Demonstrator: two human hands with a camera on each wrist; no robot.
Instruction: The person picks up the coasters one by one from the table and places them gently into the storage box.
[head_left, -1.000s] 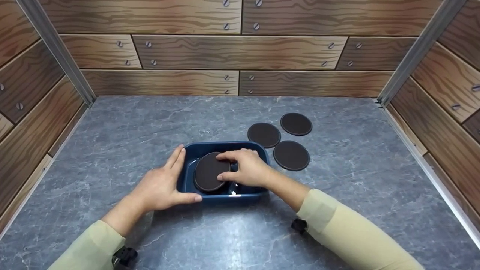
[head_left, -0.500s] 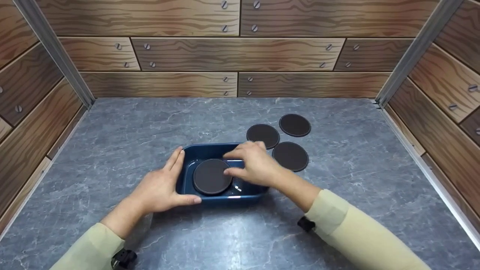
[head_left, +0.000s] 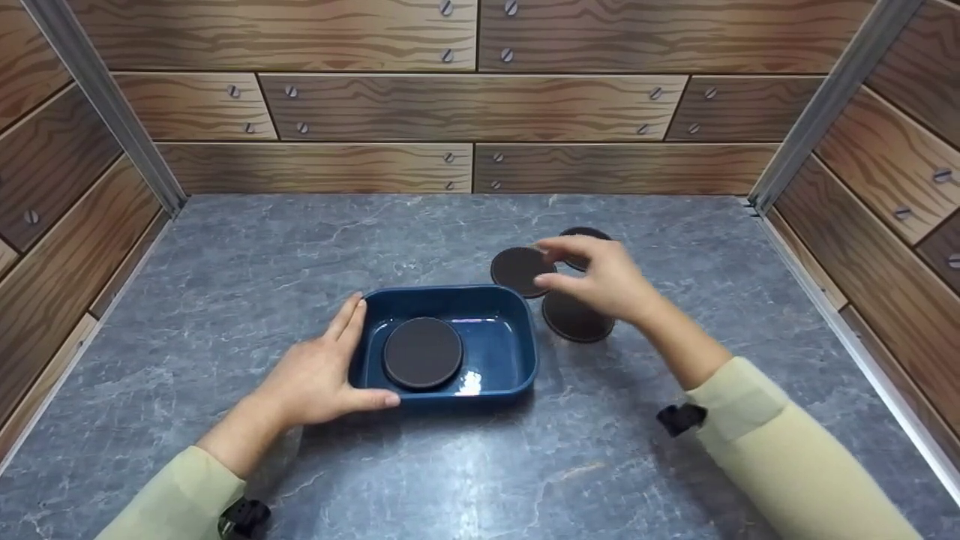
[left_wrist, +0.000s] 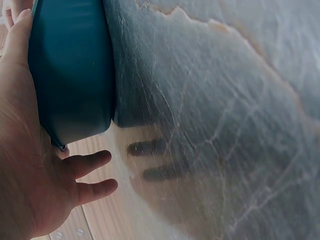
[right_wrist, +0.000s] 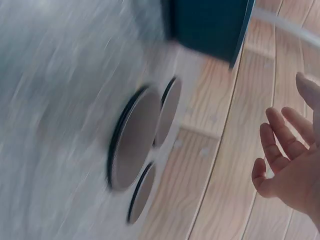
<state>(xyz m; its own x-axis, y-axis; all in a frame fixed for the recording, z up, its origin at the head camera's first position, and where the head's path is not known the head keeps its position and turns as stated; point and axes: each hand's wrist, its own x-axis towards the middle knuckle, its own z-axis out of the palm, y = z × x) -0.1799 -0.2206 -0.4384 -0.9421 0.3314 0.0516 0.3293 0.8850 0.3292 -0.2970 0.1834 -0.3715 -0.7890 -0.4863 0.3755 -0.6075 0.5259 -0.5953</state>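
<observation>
A blue rectangular baking dish (head_left: 499, 345) stands on the table. My left hand (head_left: 311, 375) holds its left end, thumb on the near rim and fingers at the far-left corner. Inside, on the left, lies a dark round coaster (head_left: 423, 352); whether more lie beneath it I cannot tell. My right hand (head_left: 604, 277) hovers empty, fingers spread loosely, above three coasters right of the dish. The left coaster (head_left: 517, 271) and the near coaster (head_left: 576, 316) show in part; the far coaster (head_left: 592, 232) is mostly covered by the hand.
Grey marbled tabletop (head_left: 300, 247) surrounds the dish. Wood-patterned panels (head_left: 480, 105) rise at the back and both sides, with metal posts at the rear corners. Each wrist wears a small black camera, such as the right wrist camera (head_left: 681, 418).
My right hand has let go of the coaster in the dish and moved right and away, out over the three loose coasters. The coaster now lies flat. My left hand stays on the dish.
</observation>
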